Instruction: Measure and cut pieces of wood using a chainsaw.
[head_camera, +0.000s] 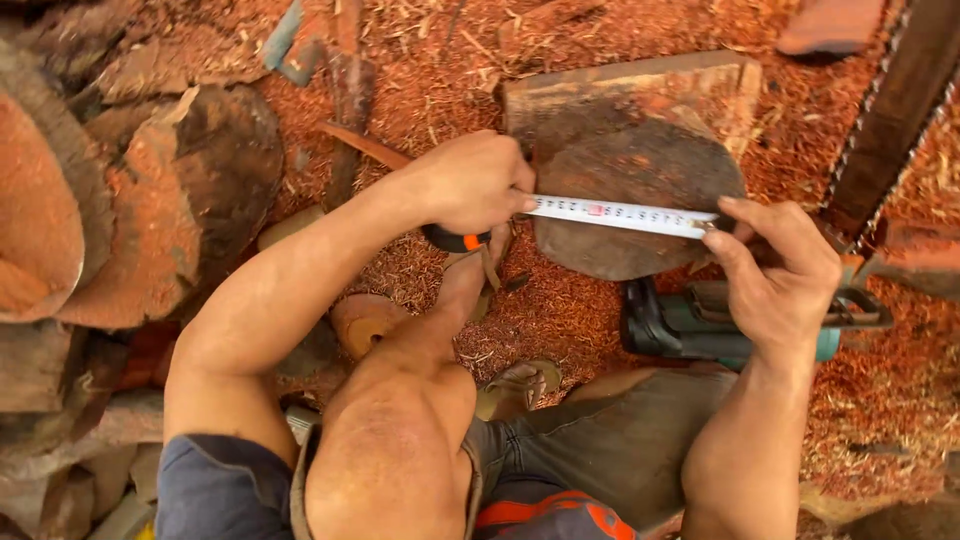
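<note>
Currently, tape measure (620, 214) is stretched across round wood slab (640, 200) on sawdust. Case gripped by left hand (470, 185); tip pinched by right hand (775, 270). Tape best kept taut through centre.

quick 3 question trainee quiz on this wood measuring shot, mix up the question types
1. True or false: the tape measure is stretched across the round wood slab.
2. Which hand grips the tape's case? A left hand B right hand
3. Fill in: the green power tool lying below the slab is a ____.

Key: 1 true. 2 A; the right hand pinches the tape's free end. 3 chainsaw, its bar reaching up to the right over the sawdust.
</note>
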